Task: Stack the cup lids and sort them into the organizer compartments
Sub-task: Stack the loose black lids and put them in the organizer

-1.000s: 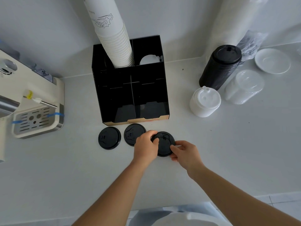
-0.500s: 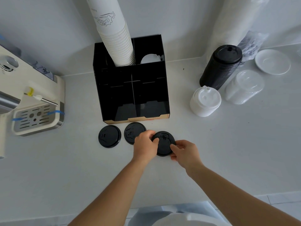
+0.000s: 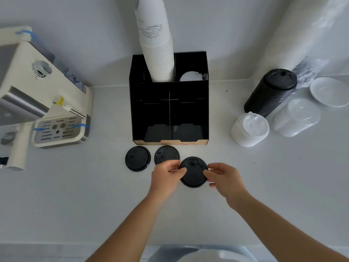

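Three black cup lids lie on the white counter in front of the black organizer. The left lid lies alone. The middle lid is partly covered by my left hand. The right lid is pinched from both sides: my left hand's fingers hold its left edge and my right hand holds its right edge. The organizer's front compartments look dark; a tall stack of white paper cups stands in its back left compartment and a white lid shows in the back right one.
A cream coffee machine with a drip tray stands at the left. At the right stand a stack of black lids, a white lid stack, a clear lid stack and a white saucer. The wall is close behind.
Both hands stay on the right lid, with the fingers slightly shifted on its edges. The camera view has tilted and moved closer.
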